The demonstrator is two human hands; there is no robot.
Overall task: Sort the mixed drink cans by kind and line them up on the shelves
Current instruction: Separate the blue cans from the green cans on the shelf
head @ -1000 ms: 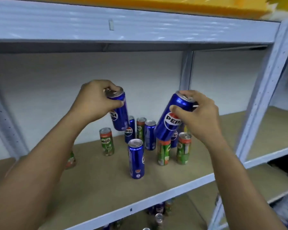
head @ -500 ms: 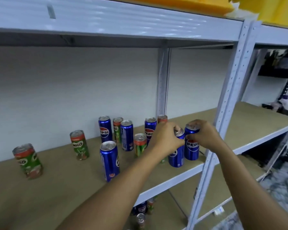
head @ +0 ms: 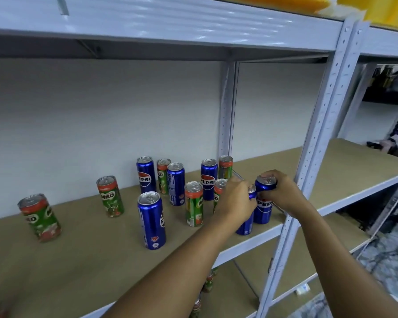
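The left hand [head: 236, 199] wraps a Pepsi can [head: 246, 222] — mostly hidden behind its fingers — at the shelf [head: 90, 260] front edge. Touching it, a second Pepsi can [head: 263, 206] has the right hand [head: 279, 192] clamped over its top.

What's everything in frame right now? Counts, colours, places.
Pepsi cans: 6, blue, middle shelf; four loose, two in the hands at the right front edge.
Milo cans: 6, green with orange-red tops, same shelf, mixed among the Pepsi and trailing left.
Lower-shelf cans: at least 2, partly hidden, kind unclear.
Shelf frame: white perforated metal, two bays.
Shelf boards: brown.
Yellow items: top shelf, upper right, cut off.
Left hand: 1, grip around the top of the nearer held Pepsi.
Right hand: 1, grip on the top of the farther held Pepsi.
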